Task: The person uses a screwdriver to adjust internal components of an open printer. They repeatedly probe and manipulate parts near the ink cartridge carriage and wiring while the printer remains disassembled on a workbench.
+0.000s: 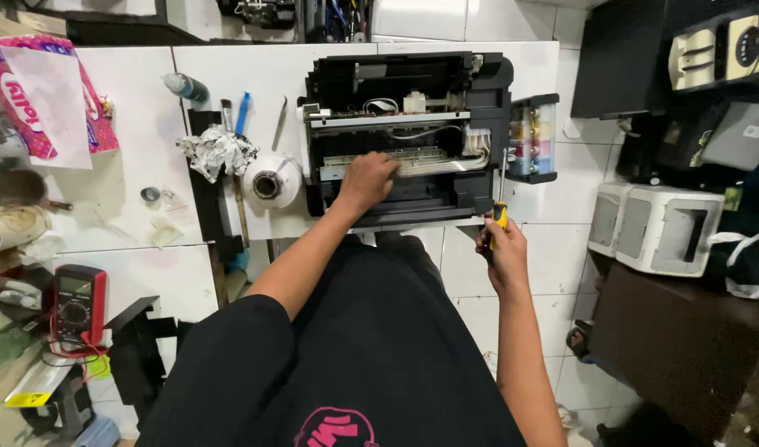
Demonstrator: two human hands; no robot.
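An opened black printer (478,99) with its cover off lies on a white tiled worktop (255,74). My left hand (368,180) rests inside it, fingers curled on the grey inner mechanism near the front. Beside the printer's front right corner, my right hand (502,248) grips a screwdriver with a yellow and black handle (498,217), its shaft pointing up toward the casing. A block of coloured ink tanks (532,139) hangs on the printer's right side.
A paper roll (270,182), crumpled tissue (216,151), a blue pen (242,112) and a bottle (186,86) lie left of the printer. A red multimeter (78,305) sits at lower left. More printers (656,228) stand on the floor at right.
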